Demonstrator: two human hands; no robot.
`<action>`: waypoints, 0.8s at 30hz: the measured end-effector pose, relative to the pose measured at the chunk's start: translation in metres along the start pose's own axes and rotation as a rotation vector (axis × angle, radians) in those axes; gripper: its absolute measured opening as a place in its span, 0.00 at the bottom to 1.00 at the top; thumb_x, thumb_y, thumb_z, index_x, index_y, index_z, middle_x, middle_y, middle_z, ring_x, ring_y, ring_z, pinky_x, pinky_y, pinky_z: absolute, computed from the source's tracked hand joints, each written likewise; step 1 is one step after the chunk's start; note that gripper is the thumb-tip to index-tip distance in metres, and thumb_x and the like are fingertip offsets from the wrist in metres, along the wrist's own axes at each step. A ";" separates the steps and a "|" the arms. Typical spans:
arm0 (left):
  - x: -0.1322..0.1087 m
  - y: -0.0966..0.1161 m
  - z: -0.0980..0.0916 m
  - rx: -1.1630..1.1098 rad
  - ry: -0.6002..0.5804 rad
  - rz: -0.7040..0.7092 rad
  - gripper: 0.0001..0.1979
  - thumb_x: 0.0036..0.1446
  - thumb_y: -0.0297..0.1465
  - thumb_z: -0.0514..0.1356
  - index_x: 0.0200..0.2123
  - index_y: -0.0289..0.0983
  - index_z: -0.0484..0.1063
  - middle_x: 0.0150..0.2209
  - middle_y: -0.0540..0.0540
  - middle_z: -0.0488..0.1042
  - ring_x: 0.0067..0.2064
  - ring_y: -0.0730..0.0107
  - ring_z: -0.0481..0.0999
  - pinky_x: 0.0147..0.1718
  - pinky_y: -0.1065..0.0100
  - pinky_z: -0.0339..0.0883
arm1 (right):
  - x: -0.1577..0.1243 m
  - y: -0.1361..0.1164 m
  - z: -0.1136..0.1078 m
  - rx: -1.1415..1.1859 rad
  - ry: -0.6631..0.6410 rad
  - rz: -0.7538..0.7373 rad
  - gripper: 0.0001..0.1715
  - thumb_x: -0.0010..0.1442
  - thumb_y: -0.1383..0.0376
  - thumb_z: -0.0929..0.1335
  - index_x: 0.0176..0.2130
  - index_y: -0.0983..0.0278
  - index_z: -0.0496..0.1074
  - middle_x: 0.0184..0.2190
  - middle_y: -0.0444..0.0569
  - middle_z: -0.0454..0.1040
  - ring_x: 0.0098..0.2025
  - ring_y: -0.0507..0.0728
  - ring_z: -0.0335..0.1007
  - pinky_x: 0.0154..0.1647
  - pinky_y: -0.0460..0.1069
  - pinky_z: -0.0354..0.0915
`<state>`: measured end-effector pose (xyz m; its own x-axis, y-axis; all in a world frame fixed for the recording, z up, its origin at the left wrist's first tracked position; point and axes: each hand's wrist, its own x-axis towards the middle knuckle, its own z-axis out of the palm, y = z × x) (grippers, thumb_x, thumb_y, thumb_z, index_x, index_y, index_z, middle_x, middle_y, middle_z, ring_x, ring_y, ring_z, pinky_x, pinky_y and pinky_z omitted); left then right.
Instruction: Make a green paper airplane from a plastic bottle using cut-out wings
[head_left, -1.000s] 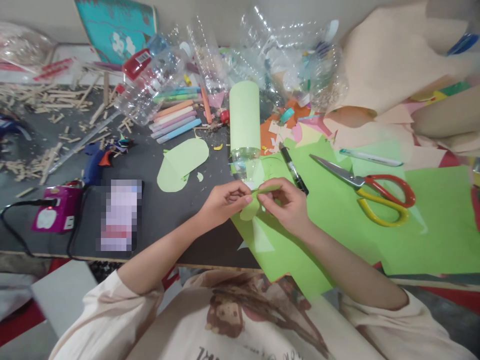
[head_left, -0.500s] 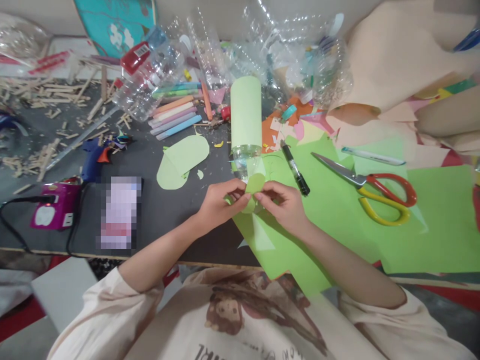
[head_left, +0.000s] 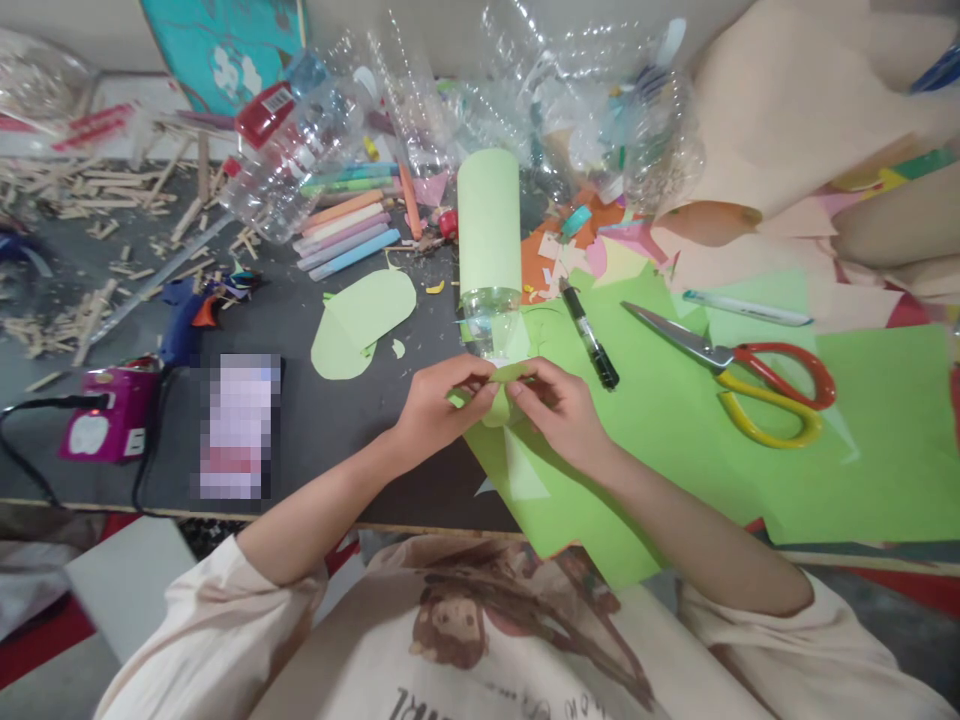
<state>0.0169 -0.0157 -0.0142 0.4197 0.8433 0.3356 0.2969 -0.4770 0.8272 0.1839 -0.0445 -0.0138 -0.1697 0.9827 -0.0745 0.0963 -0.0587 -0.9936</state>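
A small green paper piece is pinched between my two hands, its upper edge bent over. My left hand grips its left side and my right hand its right side, fingertips nearly touching. Just beyond them lies a clear bottle wrapped in pale green paper, its bare clear end towards me. Two rounded pale green cutouts overlap on the dark table to the left. Large green paper spreads under and beside my right hand.
Open scissors, a black marker and a pen lie right. A phone, purple box and blue glue gun lie left. Clear bottles, coloured sticks and wood scraps lie farther back.
The upper part of the small green paper, which stood up as a rounded flap, is now folded down between my fingertips. Both hands stay in nearly the same place.
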 end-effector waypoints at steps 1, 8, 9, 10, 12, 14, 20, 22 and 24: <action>0.000 0.000 0.000 -0.002 0.002 0.005 0.03 0.58 0.27 0.57 0.32 0.35 0.71 0.26 0.49 0.74 0.26 0.79 0.72 0.24 0.79 0.64 | 0.000 0.000 0.000 0.010 -0.004 0.001 0.12 0.60 0.56 0.66 0.32 0.61 0.66 0.20 0.38 0.62 0.17 0.47 0.53 0.17 0.45 0.51; -0.001 -0.001 0.000 -0.024 -0.029 -0.025 0.03 0.59 0.29 0.58 0.34 0.36 0.70 0.26 0.51 0.74 0.26 0.79 0.73 0.25 0.79 0.64 | -0.001 0.005 -0.001 -0.112 0.007 -0.103 0.08 0.61 0.63 0.64 0.30 0.61 0.66 0.22 0.40 0.63 0.20 0.48 0.55 0.20 0.45 0.53; -0.002 -0.002 0.000 -0.022 -0.034 -0.050 0.03 0.58 0.29 0.58 0.34 0.36 0.69 0.25 0.52 0.74 0.26 0.79 0.73 0.25 0.79 0.64 | -0.001 0.006 -0.001 -0.150 0.023 -0.143 0.07 0.61 0.64 0.64 0.30 0.62 0.66 0.23 0.41 0.64 0.21 0.48 0.56 0.21 0.45 0.54; -0.002 -0.002 0.001 -0.020 -0.040 -0.072 0.03 0.58 0.30 0.58 0.33 0.36 0.69 0.25 0.52 0.73 0.25 0.79 0.72 0.24 0.79 0.63 | -0.001 0.006 -0.001 -0.186 0.042 -0.184 0.07 0.60 0.65 0.65 0.29 0.62 0.66 0.24 0.42 0.66 0.21 0.48 0.57 0.22 0.45 0.54; -0.003 -0.003 0.001 -0.018 -0.046 -0.098 0.04 0.59 0.31 0.58 0.32 0.36 0.69 0.23 0.53 0.72 0.24 0.79 0.71 0.23 0.79 0.63 | -0.001 0.007 -0.001 -0.240 0.068 -0.245 0.07 0.60 0.67 0.65 0.29 0.62 0.66 0.25 0.43 0.68 0.22 0.48 0.57 0.23 0.45 0.54; -0.003 -0.003 0.001 -0.018 -0.047 -0.082 0.04 0.59 0.31 0.57 0.34 0.36 0.70 0.25 0.52 0.74 0.25 0.79 0.72 0.24 0.79 0.65 | -0.001 0.006 -0.001 -0.248 0.079 -0.254 0.06 0.59 0.67 0.65 0.30 0.62 0.67 0.25 0.42 0.68 0.21 0.48 0.57 0.22 0.45 0.54; -0.002 0.000 -0.004 -0.017 -0.033 0.121 0.08 0.59 0.25 0.55 0.37 0.38 0.75 0.35 0.46 0.81 0.29 0.77 0.78 0.29 0.78 0.70 | -0.001 0.003 -0.001 -0.048 0.029 -0.104 0.04 0.58 0.68 0.65 0.31 0.62 0.70 0.23 0.41 0.66 0.21 0.48 0.57 0.21 0.45 0.55; -0.002 0.000 -0.005 -0.015 -0.031 0.130 0.10 0.59 0.25 0.55 0.37 0.38 0.76 0.35 0.45 0.82 0.31 0.74 0.80 0.30 0.77 0.71 | 0.000 0.003 -0.001 0.010 0.041 -0.089 0.04 0.58 0.67 0.66 0.30 0.62 0.70 0.23 0.41 0.67 0.22 0.49 0.59 0.23 0.45 0.57; -0.002 0.000 -0.006 -0.020 -0.027 0.150 0.10 0.59 0.25 0.55 0.37 0.38 0.77 0.35 0.44 0.82 0.32 0.73 0.81 0.30 0.77 0.73 | 0.000 0.003 -0.001 0.034 0.071 -0.102 0.05 0.57 0.65 0.67 0.29 0.61 0.70 0.24 0.42 0.69 0.24 0.50 0.61 0.25 0.46 0.59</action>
<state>0.0112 -0.0159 -0.0125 0.4814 0.7555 0.4443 0.2119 -0.5922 0.7774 0.1850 -0.0443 -0.0172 -0.1066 0.9938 0.0322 0.0482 0.0375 -0.9981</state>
